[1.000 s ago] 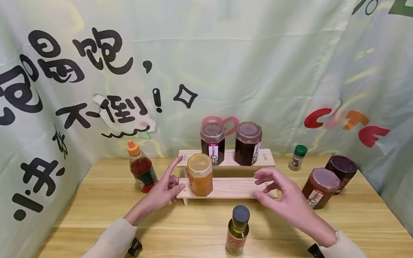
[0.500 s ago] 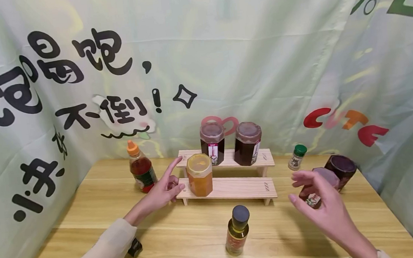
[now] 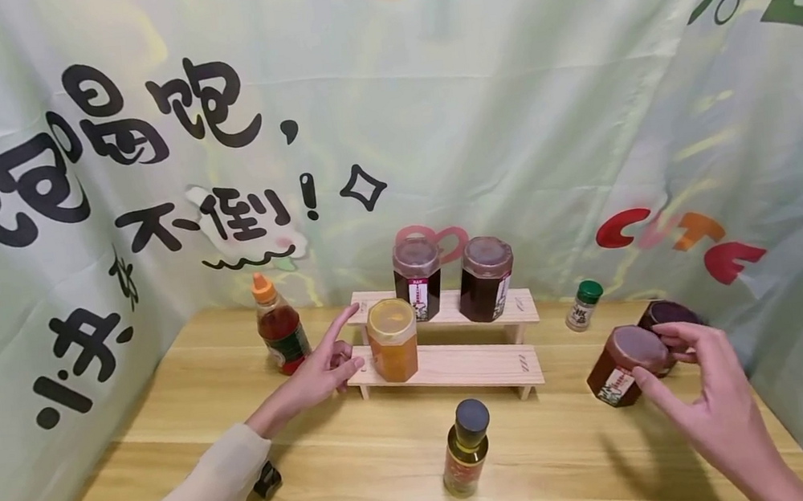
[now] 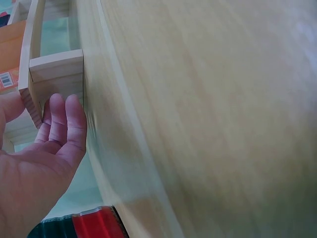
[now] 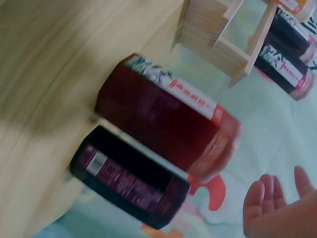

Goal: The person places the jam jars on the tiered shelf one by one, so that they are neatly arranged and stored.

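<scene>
My left hand holds the left end of a two-tier wooden rack. In the left wrist view, the thumb lies on the lower shelf's end and several fingers reach underneath. A jar of amber honey stands on that shelf beside the hand. My right hand is at the right, thumb and fingers apart, close to the lid of a reddish-brown jar. The right wrist view shows a gap between hand and lid. A dark jar stands right behind the reddish one.
Two dark jars stand on the upper shelf. A red squeeze bottle with an orange cap is left of the rack. A black-capped bottle stands in front. A green-capped shaker stands back right, before the printed curtain.
My right hand has moved right, from the right end of the lower shelf to the reddish-brown jar. My left hand has stayed at the rack's left end.
</scene>
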{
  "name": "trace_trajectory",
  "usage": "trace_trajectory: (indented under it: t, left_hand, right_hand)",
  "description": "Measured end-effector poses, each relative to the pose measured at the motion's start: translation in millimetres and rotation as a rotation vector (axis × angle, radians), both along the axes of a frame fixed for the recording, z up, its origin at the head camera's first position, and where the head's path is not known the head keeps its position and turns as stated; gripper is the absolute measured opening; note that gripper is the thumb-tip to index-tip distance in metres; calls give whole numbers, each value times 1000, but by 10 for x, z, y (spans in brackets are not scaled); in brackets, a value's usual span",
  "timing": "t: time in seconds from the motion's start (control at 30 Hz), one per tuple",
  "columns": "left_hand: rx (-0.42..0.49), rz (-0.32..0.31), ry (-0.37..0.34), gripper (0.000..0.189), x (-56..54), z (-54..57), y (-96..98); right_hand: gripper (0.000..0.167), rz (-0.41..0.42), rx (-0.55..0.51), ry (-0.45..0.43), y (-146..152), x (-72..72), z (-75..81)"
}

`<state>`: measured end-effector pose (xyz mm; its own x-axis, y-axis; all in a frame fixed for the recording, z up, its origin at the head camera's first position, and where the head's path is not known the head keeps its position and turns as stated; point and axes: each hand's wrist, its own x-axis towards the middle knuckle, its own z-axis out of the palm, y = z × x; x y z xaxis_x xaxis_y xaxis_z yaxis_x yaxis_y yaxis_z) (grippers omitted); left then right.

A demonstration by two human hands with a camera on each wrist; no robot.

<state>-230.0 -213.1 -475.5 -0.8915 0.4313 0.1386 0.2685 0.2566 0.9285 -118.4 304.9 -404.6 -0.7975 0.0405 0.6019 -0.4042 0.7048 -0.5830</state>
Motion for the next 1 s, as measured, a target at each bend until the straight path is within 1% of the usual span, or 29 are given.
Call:
trace_trajectory:
  t: [0.1, 0.2, 0.3, 0.43, 0.57, 0.7, 1.0]
  left_hand:
    - [-2, 5, 0, 93, 0, 3, 6]
    - [-4, 11, 2, 93, 3, 11, 16]
    - [-4, 4, 4, 92, -4, 18, 33]
    - [-7, 1, -2, 92, -8, 19, 41]
    - [-5, 10, -8, 93, -4, 15, 23]
    - [3, 2, 2, 93, -9, 7, 10]
    - [2, 0, 11, 93, -11, 3, 23]
  right_hand:
    - [68, -56, -9, -64, 94, 3, -29]
    - [75, -87, -23, -172, 184, -1, -81]
    - [85, -77, -20, -267, 274, -18, -135]
    - [96, -35, -18, -341, 337, -59, -204]
    - [101, -15, -28, -375, 320, -103, -286]
    - [105, -10, -27, -401, 298, -146, -361]
    - [105, 26, -37, -391, 284, -214, -459]
